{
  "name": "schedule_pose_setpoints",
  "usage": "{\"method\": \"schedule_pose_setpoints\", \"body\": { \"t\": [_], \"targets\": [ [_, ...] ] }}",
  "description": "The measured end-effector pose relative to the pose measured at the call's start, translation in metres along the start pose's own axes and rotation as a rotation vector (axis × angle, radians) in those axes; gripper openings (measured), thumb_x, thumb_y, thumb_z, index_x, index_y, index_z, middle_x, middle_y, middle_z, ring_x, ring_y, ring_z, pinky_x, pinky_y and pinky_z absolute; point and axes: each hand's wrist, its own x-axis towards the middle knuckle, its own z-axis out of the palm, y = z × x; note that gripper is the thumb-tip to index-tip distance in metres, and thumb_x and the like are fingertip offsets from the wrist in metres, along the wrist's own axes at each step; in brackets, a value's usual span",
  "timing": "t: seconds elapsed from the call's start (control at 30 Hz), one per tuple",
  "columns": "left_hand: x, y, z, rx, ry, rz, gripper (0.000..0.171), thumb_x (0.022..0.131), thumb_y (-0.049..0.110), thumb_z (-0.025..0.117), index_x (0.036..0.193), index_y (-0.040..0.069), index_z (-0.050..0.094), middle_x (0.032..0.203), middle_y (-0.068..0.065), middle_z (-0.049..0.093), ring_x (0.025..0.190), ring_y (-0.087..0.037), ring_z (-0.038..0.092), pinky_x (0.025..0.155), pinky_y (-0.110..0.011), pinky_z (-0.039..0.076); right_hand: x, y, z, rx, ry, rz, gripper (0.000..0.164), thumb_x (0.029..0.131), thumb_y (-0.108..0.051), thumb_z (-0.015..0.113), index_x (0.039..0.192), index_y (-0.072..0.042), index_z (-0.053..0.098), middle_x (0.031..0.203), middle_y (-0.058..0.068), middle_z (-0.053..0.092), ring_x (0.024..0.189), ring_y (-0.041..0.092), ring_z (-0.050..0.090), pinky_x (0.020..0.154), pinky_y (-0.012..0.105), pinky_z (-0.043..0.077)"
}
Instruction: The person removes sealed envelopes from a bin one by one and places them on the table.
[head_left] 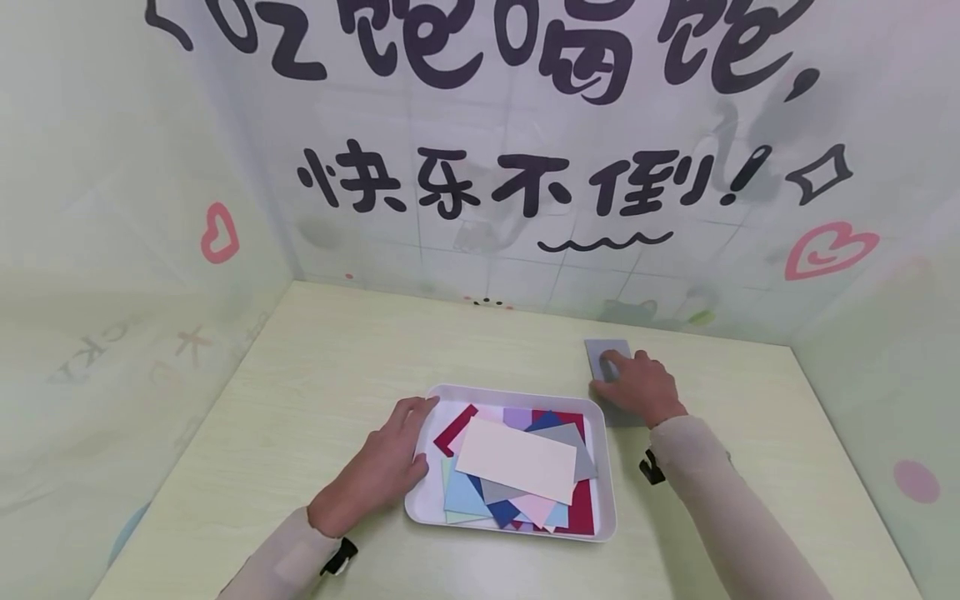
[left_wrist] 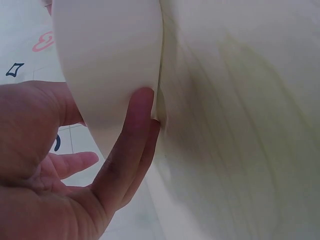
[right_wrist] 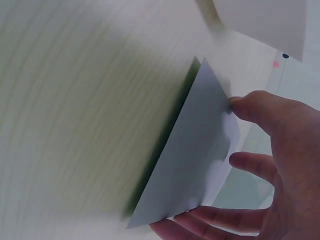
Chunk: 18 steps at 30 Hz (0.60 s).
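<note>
A white tray [head_left: 600, 525] full of coloured paper cards stands in front of me. My left hand [head_left: 386, 458] holds its left side, thumb over the rim and other fingers against the outer wall [left_wrist: 110, 60]. Past the tray's far right corner, my right hand [head_left: 641, 387] grips a grey card [head_left: 607, 346] by its edges. In the right wrist view the thumb is at one edge of the card [right_wrist: 190, 145] and several fingers at another. A dark shadow runs along its long side. I cannot tell whether it is one card or several.
A cream card [head_left: 517, 458] tops the pile in the tray, over blue, pink, grey and dark red ones. A dark red angled piece [head_left: 455, 429] lies at the tray's left. Printed cloth walls [head_left: 480, 258] close in the pale wooden table [head_left: 360, 333].
</note>
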Motion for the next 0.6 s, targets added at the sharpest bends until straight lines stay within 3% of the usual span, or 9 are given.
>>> {"method": "schedule_pose_setpoints", "body": {
  "t": [0.6],
  "targets": [
    [-0.0009,0.0017,-0.001,-0.006,0.003,-0.011,0.08,0.088,0.011,0.071,0.155,0.012,0.027,0.15,-0.01,0.033,0.102,-0.024,0.062,0.086,-0.036,0.053,-0.0025,0.0001,0.0029,-0.026,0.023,0.031,0.063,0.09,-0.051,0.06,0.138,-0.011,0.054,0.115,0.026,0.05,0.09,0.039,0.056,0.068,0.056,0.054]
  ]
}}
